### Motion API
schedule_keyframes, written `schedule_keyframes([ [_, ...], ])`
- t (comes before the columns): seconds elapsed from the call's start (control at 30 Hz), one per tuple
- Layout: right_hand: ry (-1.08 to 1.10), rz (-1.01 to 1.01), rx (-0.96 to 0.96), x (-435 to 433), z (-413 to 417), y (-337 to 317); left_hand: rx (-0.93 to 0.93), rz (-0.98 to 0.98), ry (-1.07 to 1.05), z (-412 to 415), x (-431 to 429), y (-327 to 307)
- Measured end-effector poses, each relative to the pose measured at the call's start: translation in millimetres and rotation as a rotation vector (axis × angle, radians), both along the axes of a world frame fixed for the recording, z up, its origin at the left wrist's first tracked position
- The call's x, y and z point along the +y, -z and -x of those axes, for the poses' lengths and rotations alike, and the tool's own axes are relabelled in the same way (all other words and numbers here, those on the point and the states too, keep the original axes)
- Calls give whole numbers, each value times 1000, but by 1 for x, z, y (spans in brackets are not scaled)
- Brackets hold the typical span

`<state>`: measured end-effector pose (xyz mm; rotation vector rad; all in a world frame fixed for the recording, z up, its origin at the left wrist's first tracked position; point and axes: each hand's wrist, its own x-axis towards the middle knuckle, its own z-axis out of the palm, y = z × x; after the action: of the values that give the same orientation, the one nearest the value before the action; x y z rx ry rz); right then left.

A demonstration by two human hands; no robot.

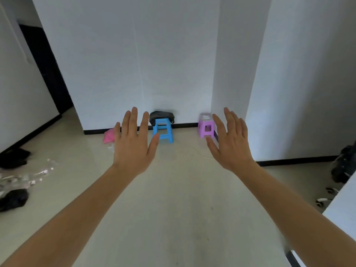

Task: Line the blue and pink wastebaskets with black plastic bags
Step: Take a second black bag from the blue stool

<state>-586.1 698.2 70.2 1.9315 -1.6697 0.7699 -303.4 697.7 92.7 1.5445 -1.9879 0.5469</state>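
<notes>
Left hand (pixel 133 143) and right hand (pixel 230 143) raised, grips wide, empty; blue stool (pixel 163 132), pink stool (pixel 206 128) beyond

Bare room, likely unfurnished home — white walls (pixel 173 54), tiled floor (pixel 183 189), plastic stools (pixel 163 130).

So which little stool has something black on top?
The blue stool, left of the purple stool. A black bundle sits on it; the purple one carries something pale.

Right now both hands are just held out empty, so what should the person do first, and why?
Probably walk toward the blue stool by the wall: a black bag-like bundle lies on it. The left hand and right hand are open, empty and far from it. No wastebasket clearly shows.
</notes>
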Motion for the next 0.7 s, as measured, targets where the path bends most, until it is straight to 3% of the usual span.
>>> schedule_keyframes([
  [0.33, 27, 11, -66, -238, 9, 38, -70, -32, 90, 18, -240, 35],
  [0.5, 30, -28, -52, -389, 15, 21, -134, -45, 84, 24, -387, 15],
  [0.7, -21, -18, -83, -552, -33, 6, -103, 12, 19, -22, -522, 5],
])
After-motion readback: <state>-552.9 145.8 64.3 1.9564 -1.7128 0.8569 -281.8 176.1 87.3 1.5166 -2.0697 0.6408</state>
